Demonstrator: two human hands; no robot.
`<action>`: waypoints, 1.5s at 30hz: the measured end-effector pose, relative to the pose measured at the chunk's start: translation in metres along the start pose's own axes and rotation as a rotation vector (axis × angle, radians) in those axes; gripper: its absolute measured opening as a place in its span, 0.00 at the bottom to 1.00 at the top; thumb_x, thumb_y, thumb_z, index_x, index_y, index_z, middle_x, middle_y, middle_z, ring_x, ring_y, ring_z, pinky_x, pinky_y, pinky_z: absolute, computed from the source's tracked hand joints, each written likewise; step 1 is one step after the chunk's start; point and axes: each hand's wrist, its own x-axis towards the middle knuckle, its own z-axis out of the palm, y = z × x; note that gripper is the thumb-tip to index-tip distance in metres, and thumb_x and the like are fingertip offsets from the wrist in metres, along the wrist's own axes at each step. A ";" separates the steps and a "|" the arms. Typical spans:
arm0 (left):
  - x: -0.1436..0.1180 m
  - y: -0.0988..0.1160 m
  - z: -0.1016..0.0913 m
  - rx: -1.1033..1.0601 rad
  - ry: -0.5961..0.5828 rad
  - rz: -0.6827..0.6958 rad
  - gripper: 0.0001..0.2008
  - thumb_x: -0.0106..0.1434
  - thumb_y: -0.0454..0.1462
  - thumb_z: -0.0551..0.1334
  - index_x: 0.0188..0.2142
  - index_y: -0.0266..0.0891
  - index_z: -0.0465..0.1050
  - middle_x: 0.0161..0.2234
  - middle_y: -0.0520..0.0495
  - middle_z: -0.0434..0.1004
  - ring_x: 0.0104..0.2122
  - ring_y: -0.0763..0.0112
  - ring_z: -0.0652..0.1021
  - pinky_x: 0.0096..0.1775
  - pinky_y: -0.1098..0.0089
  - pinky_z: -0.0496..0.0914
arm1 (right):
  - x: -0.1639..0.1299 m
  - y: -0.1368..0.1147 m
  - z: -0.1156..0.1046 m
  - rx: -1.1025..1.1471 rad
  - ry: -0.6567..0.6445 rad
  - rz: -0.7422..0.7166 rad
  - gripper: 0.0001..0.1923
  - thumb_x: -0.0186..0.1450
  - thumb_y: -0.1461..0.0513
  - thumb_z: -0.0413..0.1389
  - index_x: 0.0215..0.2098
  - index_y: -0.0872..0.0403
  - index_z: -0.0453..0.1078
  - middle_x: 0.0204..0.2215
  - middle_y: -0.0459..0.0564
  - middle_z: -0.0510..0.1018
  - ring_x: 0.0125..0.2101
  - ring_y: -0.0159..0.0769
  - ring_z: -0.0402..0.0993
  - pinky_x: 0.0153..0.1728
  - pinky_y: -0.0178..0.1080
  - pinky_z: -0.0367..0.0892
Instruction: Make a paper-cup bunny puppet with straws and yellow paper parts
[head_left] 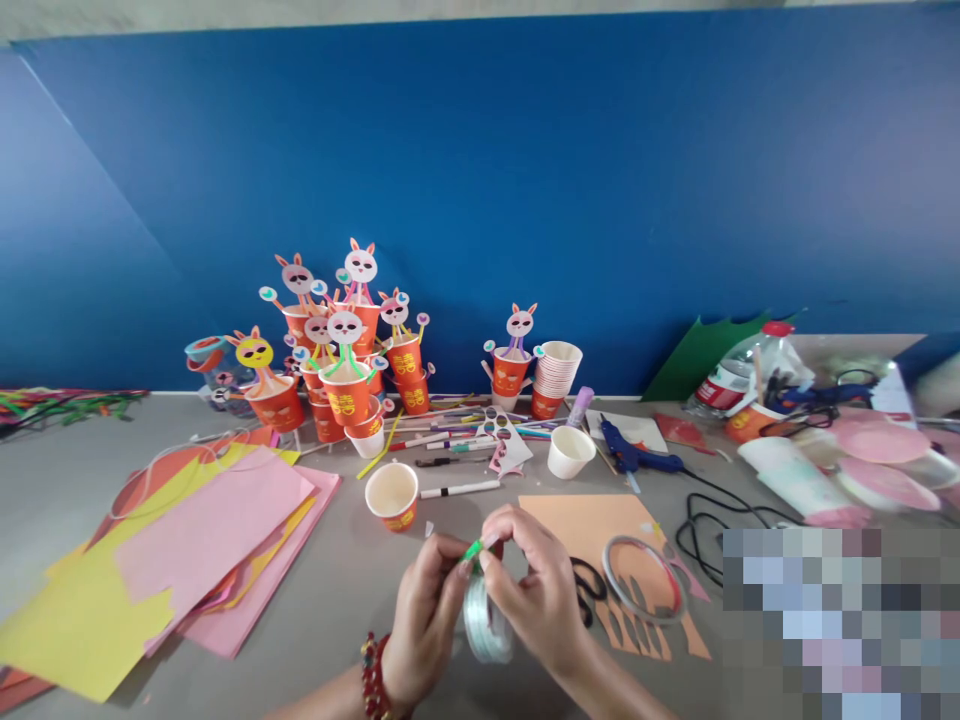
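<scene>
My left hand [426, 612] and my right hand [536, 590] meet low in the middle of the grey table [345, 590]. Between their fingertips they pinch a short green pipe cleaner [475, 548]. A roll of clear tape [486, 622] hangs between the two hands, below the green piece; which hand carries it I cannot tell. A beaded bracelet [373, 675] sits on my left wrist. An open red paper cup [393, 496] stands just beyond my left hand.
Pink and yellow paper sheets [202, 540] lie at the left. Red cups with bunny faces [341, 350] crowd the back. A cup stack [556, 372], white cup [570, 450], blue glue gun [628, 456], orange sheet [600, 525] with tape ring [643, 580] and scissors [589, 585] lie right.
</scene>
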 end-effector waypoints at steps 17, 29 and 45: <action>0.006 -0.002 0.000 -0.112 0.089 -0.059 0.09 0.69 0.42 0.56 0.37 0.40 0.71 0.33 0.48 0.76 0.31 0.71 0.74 0.36 0.73 0.69 | -0.004 0.011 -0.004 0.027 -0.045 0.070 0.04 0.68 0.61 0.52 0.41 0.52 0.65 0.35 0.48 0.72 0.33 0.35 0.72 0.35 0.36 0.68; 0.017 0.001 -0.004 -0.157 0.190 -0.060 0.10 0.68 0.43 0.59 0.40 0.40 0.72 0.35 0.47 0.76 0.33 0.71 0.75 0.37 0.73 0.72 | -0.003 0.005 -0.016 -0.275 -0.264 -0.342 0.09 0.61 0.67 0.56 0.39 0.52 0.63 0.38 0.52 0.73 0.41 0.43 0.69 0.50 0.48 0.65; 0.016 0.003 0.004 -0.470 0.075 -0.299 0.12 0.67 0.46 0.58 0.36 0.40 0.64 0.19 0.56 0.70 0.18 0.78 0.69 0.21 0.77 0.65 | 0.006 0.005 -0.027 -0.294 -0.188 -0.300 0.09 0.62 0.69 0.52 0.37 0.51 0.59 0.35 0.51 0.69 0.38 0.44 0.67 0.49 0.52 0.63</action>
